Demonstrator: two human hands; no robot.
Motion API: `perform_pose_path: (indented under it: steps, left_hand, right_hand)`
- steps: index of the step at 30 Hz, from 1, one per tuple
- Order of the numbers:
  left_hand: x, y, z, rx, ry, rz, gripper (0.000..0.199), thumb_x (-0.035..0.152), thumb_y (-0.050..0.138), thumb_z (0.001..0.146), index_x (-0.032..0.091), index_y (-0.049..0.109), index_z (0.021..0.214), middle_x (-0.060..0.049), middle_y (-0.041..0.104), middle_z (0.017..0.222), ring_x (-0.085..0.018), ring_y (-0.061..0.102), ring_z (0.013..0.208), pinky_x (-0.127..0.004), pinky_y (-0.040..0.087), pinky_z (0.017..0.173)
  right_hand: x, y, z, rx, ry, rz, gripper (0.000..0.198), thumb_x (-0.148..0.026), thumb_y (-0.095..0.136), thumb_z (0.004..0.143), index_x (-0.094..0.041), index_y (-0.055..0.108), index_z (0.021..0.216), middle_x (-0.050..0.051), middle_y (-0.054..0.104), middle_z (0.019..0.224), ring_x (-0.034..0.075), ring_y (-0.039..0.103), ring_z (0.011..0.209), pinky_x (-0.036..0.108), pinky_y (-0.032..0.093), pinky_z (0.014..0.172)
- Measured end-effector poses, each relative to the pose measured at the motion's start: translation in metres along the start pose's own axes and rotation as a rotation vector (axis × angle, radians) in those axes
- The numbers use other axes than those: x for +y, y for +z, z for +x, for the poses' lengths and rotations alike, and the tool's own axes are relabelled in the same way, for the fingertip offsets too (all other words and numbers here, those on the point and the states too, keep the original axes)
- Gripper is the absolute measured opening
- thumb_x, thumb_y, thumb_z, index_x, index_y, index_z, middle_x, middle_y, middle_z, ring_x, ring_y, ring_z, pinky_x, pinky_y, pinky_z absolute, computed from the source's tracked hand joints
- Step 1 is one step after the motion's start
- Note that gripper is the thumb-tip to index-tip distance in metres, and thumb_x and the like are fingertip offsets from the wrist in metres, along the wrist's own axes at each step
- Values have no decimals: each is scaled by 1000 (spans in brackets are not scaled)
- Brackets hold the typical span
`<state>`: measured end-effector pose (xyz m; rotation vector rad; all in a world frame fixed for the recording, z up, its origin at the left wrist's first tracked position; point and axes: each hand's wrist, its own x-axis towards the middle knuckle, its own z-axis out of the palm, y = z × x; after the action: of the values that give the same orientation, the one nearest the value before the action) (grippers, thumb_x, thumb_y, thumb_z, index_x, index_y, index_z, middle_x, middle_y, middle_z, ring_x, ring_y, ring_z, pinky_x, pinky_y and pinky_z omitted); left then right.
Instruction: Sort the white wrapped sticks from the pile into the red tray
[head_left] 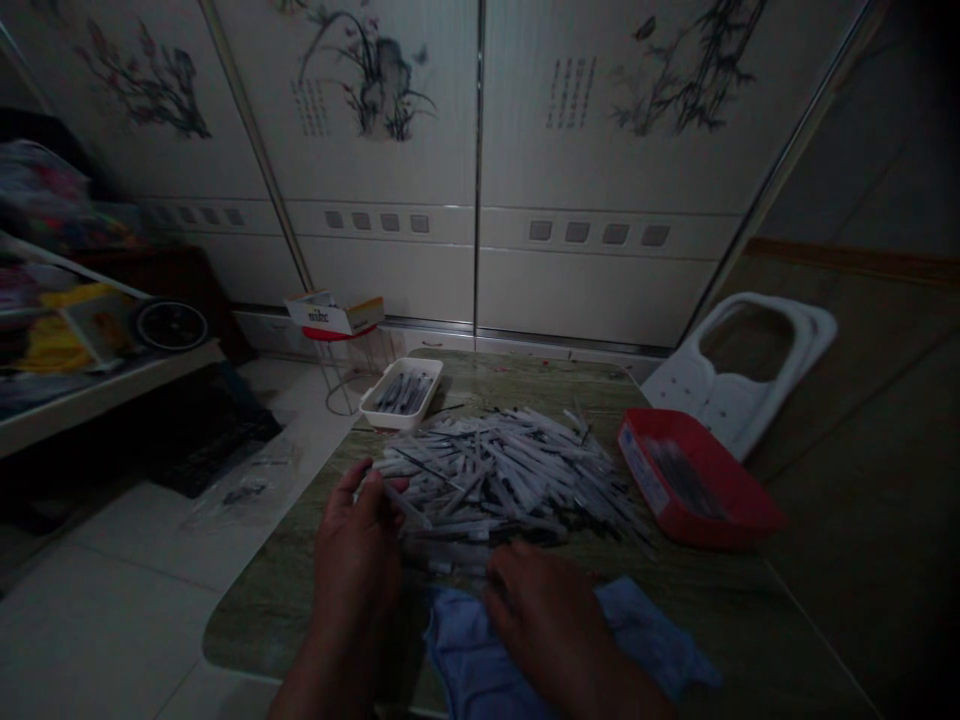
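A large heap of slim pens (510,455), clear or whitish with black parts, is spread over the table. At the heap's near left edge, my left hand (364,525) is closed with its fingertips around one clear pen (405,505), which points right and down. My right hand (547,610) is at the near edge of the heap, above a blue cloth (472,645). Its fingers are curled down by some pale, clear pieces (450,555); what they hold, if anything, is hidden in the dim light.
A white tray (367,415) with pens stands at the table's far left, a red bin (645,480) with dark sticks at the right. Behind the bin leans a white folding chair (814,330). An open box (330,315) rests on a red stool. The table (255,610) has a rounded corner.
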<state>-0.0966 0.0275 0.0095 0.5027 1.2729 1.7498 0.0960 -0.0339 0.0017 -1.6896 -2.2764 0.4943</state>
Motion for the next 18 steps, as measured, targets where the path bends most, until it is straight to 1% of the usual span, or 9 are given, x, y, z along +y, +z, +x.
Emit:
perform_pose_path:
  steps: [4, 7, 10, 13, 18]
  left_hand:
    - [-1, -1, 0, -9, -2, -4, 60, 38, 76, 77, 24, 57, 132, -3, 74, 83, -11, 59, 61, -19, 42, 53]
    - [-2, 0, 0, -13, 2, 0, 62, 39, 77, 76, 24, 56, 131, -2, 74, 82, -11, 58, 59, -19, 41, 52]
    - [-4, 1, 0, -16, 16, 13, 62, 40, 77, 76, 23, 56, 132, -2, 74, 81, -9, 56, 57, -19, 41, 52]
    - [-7, 3, -2, -23, 45, 37, 62, 43, 76, 77, 23, 55, 132, -2, 74, 83, -8, 54, 56, -19, 42, 53]
    - [-16, 7, -7, -36, 86, 126, 65, 46, 76, 77, 23, 55, 134, -3, 74, 87, -11, 59, 60, -22, 46, 57]
  right_hand:
    - [0, 0, 1, -19, 23, -25, 8, -22, 60, 87, -23, 65, 93, 4, 69, 101, 22, 65, 91, 31, 34, 71]
    - [0, 1, 3, -9, 4, -34, 7, -21, 59, 88, -23, 65, 90, 4, 68, 99, 21, 64, 89, 31, 34, 70]
    - [2, -2, 2, 15, -10, 5, 8, -18, 59, 86, -23, 65, 88, 3, 68, 96, 20, 64, 87, 30, 34, 69]
    - [9, -10, 2, 30, 11, 117, 8, -20, 57, 88, -22, 64, 87, 2, 68, 90, 18, 63, 80, 29, 33, 66]
    - [23, -23, 4, 38, 41, 447, 12, -29, 55, 92, -22, 62, 86, -2, 64, 74, 15, 60, 68, 25, 35, 59]
